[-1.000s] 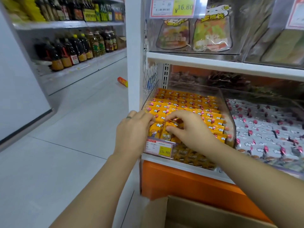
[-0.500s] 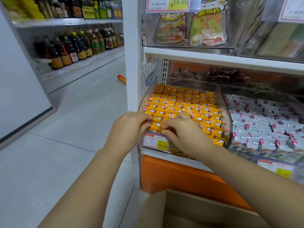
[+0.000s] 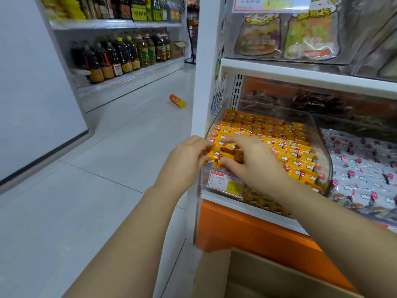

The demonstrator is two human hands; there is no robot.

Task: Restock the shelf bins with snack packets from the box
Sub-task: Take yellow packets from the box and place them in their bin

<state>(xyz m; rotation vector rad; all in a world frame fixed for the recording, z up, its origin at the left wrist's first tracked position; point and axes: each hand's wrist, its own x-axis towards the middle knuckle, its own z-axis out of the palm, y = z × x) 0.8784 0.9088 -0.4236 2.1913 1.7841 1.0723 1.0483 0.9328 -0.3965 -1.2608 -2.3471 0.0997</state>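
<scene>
Head: left hand (image 3: pixel 184 162), right hand (image 3: pixel 256 165) on packets (image 3: pixel 270 134)

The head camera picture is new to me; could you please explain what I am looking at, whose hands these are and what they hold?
There is no machine here. A person wears one wide-angle camera on the head, looking forward and down, so the two bare arms are their own. The left hand and the right hand both curl their fingers round yellow snack packets at the front of a clear bin on a shop shelf, just above its price label. The neighbouring bin holds white-and-pink packets. A cardboard box sits below, at the bottom edge. An orange tube lies on the aisle floor.
</scene>
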